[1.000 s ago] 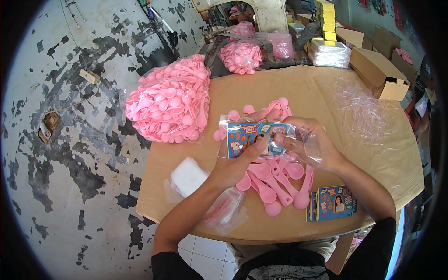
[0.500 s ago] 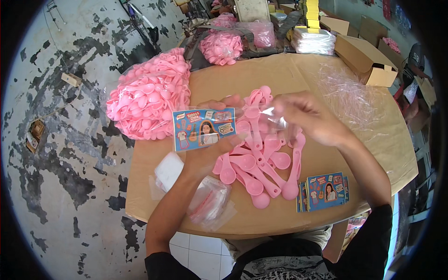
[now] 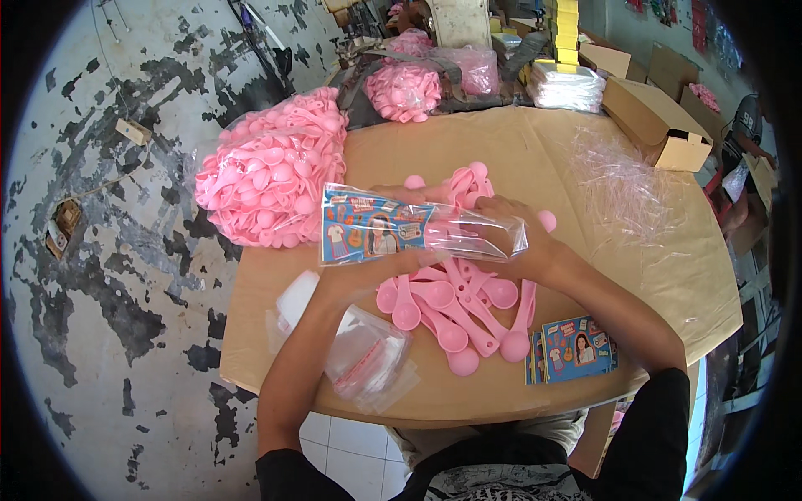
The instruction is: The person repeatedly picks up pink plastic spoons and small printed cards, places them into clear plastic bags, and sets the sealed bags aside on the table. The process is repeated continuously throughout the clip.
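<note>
Your left hand [image 3: 376, 274] grips a clear bag [image 3: 480, 236] with a blue card [image 3: 355, 227] inside, above loose pink spoons [image 3: 451, 334]; your right hand [image 3: 541, 252] curls at the bag's right end, its grip unclear. Brown table [image 3: 677, 280] spreads rightward to a curved edge, while a bulging spoon sack [image 3: 276, 175] crowds the left and a card pile [image 3: 578, 351] lies near your right forearm.

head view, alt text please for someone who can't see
The left hand holds a clear bag with a blue card inside, the right hand at its other end, above pink spoons on a brown table. A big bag of pink spoons sits at left, more blue cards at lower right.
</note>
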A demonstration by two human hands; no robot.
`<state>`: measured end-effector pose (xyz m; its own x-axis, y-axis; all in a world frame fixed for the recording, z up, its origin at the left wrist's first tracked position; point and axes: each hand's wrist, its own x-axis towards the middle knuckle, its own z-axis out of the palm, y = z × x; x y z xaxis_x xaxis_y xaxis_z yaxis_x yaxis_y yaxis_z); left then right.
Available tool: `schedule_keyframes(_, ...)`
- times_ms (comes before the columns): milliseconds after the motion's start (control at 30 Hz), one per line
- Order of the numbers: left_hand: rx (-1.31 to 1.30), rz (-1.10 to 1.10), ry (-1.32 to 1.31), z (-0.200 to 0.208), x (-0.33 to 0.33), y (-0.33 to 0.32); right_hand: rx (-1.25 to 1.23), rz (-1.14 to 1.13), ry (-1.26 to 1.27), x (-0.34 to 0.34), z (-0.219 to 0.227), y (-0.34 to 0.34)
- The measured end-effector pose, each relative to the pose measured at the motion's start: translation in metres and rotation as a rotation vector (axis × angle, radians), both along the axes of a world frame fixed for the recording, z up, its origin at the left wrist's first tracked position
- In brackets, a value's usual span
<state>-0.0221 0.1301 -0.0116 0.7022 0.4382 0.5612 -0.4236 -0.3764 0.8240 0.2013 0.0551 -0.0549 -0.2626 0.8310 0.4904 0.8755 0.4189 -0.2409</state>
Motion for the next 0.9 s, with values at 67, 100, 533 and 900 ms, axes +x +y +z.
schedule_keyframes(67,-0.041,0.030,0.002,-0.001,-0.007,0.000,-0.027,-0.025,0.039,0.000,0.021,-0.005)
schedule_keyframes(100,-0.089,0.050,0.000,0.000,-0.009,0.001,-0.061,-0.059,0.075,0.001,0.033,-0.009)
schedule_keyframes(533,-0.496,-0.049,-0.291,0.000,-0.010,0.013,-0.216,0.040,0.691,0.026,0.114,-0.045)
schedule_keyframes(900,-0.409,-0.125,-0.159,0.009,-0.006,-0.023,-0.050,0.175,0.496,-0.032,0.125,-0.074)
